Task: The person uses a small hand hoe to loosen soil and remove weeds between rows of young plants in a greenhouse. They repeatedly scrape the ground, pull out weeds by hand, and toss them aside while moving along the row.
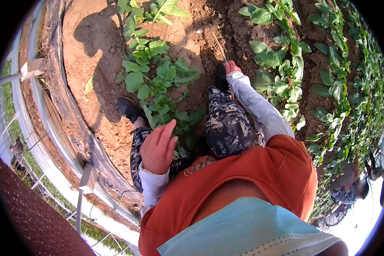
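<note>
My right hand [232,66], beyond my bent knee and beside a dark shoe [221,78], is closed around the near end of a thin rod-like tool [218,44]. The rod reaches forward over loose brown soil [208,16]; its far end is too indistinct to name. My left hand [158,148] is raised above my left leg, palm down and holding nothing, with the thumb apart from the fingers. Just beyond it grows a row of leafy green plants [166,72]. Another leafy row [280,59] stands to the right of my right hand.
More crop rows [336,64] run along the right. At the left are a weathered plastic sheet edge [83,121], pale rails [48,105] and posts with blocks [89,179]. Another person [345,192] is low among plants at the far right. A small white bit [198,31] lies on the soil.
</note>
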### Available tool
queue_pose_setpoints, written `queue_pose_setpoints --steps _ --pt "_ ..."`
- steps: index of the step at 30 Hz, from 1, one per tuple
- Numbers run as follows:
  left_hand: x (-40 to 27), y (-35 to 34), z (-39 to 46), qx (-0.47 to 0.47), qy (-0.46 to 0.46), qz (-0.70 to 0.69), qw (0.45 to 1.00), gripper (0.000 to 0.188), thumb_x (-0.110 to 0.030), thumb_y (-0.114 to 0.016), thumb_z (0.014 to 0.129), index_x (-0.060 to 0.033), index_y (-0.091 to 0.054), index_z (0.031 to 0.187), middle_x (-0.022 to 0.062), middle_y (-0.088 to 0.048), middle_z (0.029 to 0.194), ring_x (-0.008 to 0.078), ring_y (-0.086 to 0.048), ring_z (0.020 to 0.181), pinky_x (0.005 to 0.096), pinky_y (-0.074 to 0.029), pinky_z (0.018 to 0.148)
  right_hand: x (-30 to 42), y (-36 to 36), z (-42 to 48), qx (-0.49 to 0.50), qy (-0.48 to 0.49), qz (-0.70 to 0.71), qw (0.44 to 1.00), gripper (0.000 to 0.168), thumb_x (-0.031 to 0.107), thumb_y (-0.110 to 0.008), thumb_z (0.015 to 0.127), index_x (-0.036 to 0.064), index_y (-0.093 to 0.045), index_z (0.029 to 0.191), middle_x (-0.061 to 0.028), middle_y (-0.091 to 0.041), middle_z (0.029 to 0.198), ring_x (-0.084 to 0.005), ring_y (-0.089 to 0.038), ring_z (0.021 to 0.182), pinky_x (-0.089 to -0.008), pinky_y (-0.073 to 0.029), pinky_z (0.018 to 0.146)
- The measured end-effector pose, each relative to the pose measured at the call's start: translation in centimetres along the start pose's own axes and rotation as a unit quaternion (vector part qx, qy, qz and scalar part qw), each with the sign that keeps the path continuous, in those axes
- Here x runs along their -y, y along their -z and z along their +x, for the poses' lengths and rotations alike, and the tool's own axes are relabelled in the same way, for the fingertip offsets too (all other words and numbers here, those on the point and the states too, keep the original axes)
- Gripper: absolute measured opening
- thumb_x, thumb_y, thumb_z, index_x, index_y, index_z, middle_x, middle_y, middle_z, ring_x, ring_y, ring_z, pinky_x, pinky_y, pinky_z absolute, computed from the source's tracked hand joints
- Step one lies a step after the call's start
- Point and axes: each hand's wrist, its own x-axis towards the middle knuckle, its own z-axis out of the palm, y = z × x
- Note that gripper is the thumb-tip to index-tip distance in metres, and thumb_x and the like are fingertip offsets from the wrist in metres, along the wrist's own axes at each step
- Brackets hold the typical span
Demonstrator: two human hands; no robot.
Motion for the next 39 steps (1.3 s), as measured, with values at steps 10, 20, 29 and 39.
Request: queue_pose_setpoints --steps 10,20,29,39 --pt "0.0 -0.1 0.1 0.002 0.005 -0.016 1.0 0.038 -0.004 -0.058 0.074 -0.0055 -0.051 0.112 0.0121 -0.056 0.099 0.0275 -0.055 0.085 0.0325 -0.044 0.071 4.9 4.7 0.6 -0.053 0.091 0.029 0.994 0.018 0.029 -0.045 0.085 0.012 -0.045 0.088 -0.0215 -0.055 0.064 -0.0431 -0.053 0.061 -0.049 -0.041 0.054" --pt "0.4 -0.3 0.1 0.006 -0.003 0.003 1.0 0.039 -0.004 -0.058 0.074 -0.0059 -0.05 0.113 0.0109 -0.056 0.095 0.0241 -0.056 0.074 0.0312 -0.044 0.065 4.3 2.3 3.7 -0.057 0.047 0.009 0.997 0.026 0.035 -0.042 0.084 0.01 -0.047 0.088 -0.0237 -0.056 0.068 -0.0428 -0.054 0.065 -0.0503 -0.041 0.057" --pt "0.6 -0.7 0.2 -0.002 0.001 0.001 1.0 0.039 -0.011 -0.059 0.074 -0.0091 -0.051 0.112 0.0085 -0.055 0.093 0.0252 -0.055 0.076 0.0321 -0.044 0.065 0.2 0.7 2.2 -0.083 0.029 -0.033 0.996 0.027 0.038 -0.04 0.085 0.013 -0.049 0.089 -0.0234 -0.056 0.068 -0.0449 -0.052 0.065 -0.0512 -0.04 0.056" --pt "0.9 -0.6 0.8 -0.014 -0.015 -0.001 1.0 0.041 -0.011 -0.06 0.072 -0.0093 -0.051 0.112 0.0079 -0.055 0.092 0.0241 -0.054 0.076 0.0318 -0.044 0.065 2.9 0.6 6.5 -0.022 0.027 -0.022 0.999 0.031 0.037 -0.041 0.084 0.008 -0.046 0.096 -0.0228 -0.059 0.076 -0.041 -0.056 0.073 -0.0479 -0.044 0.064"
